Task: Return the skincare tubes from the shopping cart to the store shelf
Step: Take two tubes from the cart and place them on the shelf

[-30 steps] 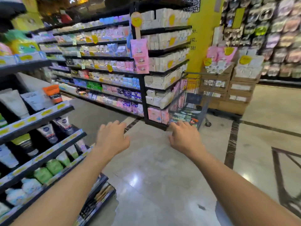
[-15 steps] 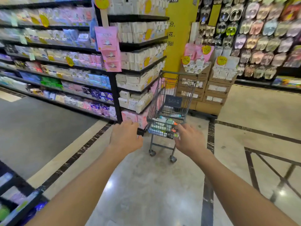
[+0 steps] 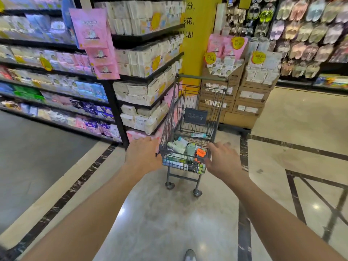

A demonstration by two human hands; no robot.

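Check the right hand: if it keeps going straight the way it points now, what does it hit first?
Probably the shopping cart. The right hand is open, fingers aimed forward at the near right corner of the basket rim, beside the orange-capped tube. Depth is unclear from this single view; it may already be touching the wire.

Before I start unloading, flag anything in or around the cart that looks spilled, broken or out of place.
Nothing stands out. The shopping cart stands upright on its wheels, the skincare tubes lie jumbled inside its basket, and no spill shows on the floor around it. Blur hides fine damage.
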